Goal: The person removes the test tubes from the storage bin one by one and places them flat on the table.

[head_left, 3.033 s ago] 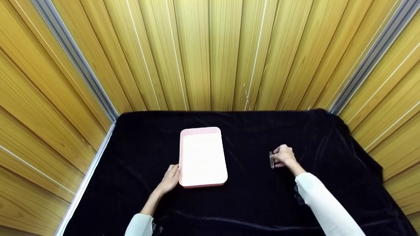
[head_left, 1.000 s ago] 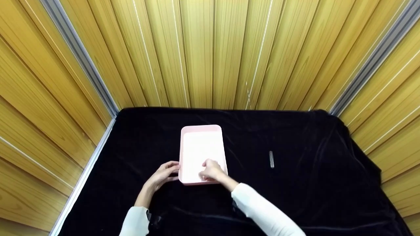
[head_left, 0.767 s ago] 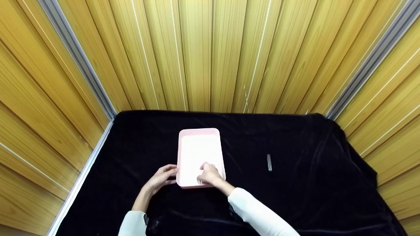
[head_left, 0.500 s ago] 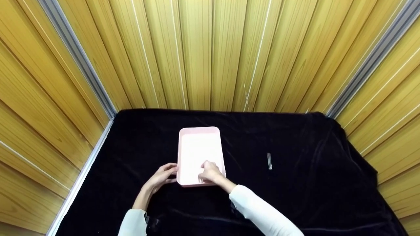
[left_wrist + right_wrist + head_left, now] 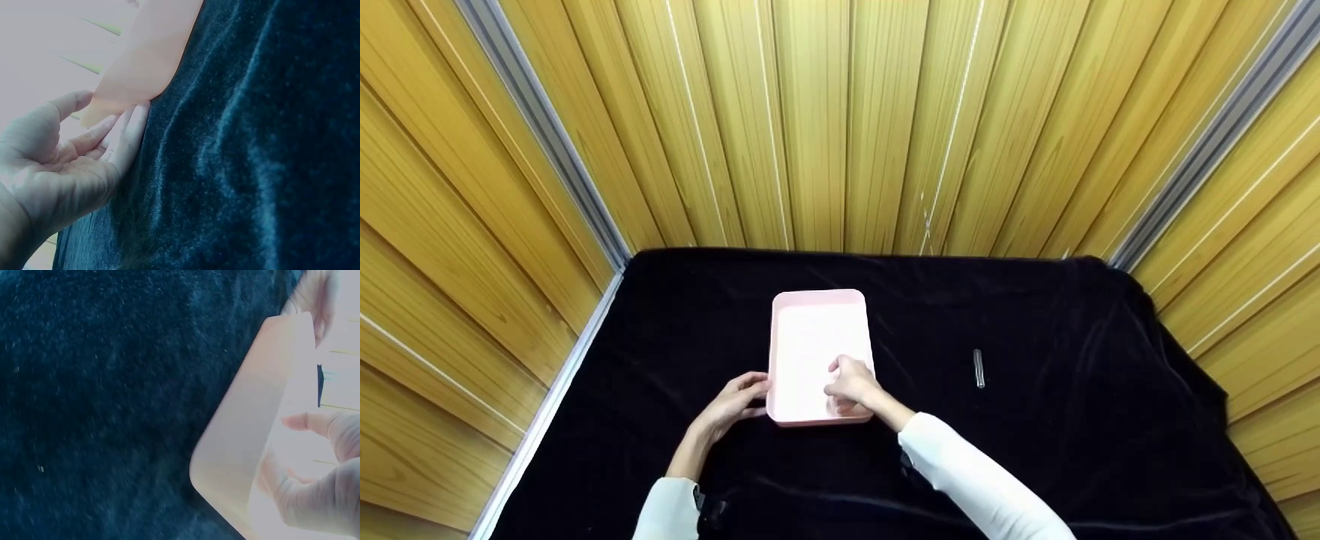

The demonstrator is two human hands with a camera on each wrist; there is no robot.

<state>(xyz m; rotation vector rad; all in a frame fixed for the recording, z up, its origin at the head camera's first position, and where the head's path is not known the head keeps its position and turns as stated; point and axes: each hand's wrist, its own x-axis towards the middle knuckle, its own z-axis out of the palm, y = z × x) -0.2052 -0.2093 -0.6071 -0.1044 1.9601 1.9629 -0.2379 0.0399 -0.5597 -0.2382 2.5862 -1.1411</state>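
A shallow pink tray with a bright inner floor lies on the dark cloth. My left hand touches its left wall near the front corner. In the left wrist view, that hand's fingertips lie along the outside of the wall, with the thumb at the rim. My right hand is low over the tray's front right part. A gap shows between its thumb and fingers in the right wrist view. Something pale and see-through shows faintly beneath it; glare hides its shape. A slim clear tube lies to the right.
Black velvety cloth covers the table, with soft folds near the front. Yellow wood-patterned panels stand behind and on both sides. Grey metal posts run down the corners.
My right hand was at a clear tube on the right, then moved left into the tray; lately it has shifted slightly right. One tube still lies on the cloth. My left hand stays at the tray.
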